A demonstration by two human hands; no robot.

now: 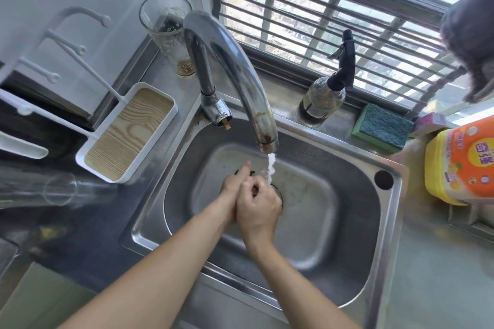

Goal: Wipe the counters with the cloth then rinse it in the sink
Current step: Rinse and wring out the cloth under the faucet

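My two hands are pressed together over the drain of the steel sink (355, 235). My left hand (234, 186) has its fingers stretched toward the spout, flat against my right hand (258, 208), which is curled. Neither hand shows a cloth in it. Water (271, 171) runs from the curved chrome faucet (240, 75) and falls just beside my right hand's knuckles. A fuzzy grey cloth (470, 35) hangs at the top right by the window, away from both hands.
Behind the sink stand a tall glass (167, 32), a spray bottle (327, 93) and a green sponge (382, 128). A yellow-orange detergent jug (462, 163) is on the right counter. A white rack tray (128, 133) and a clear glass on its side (58, 189) are on the left.
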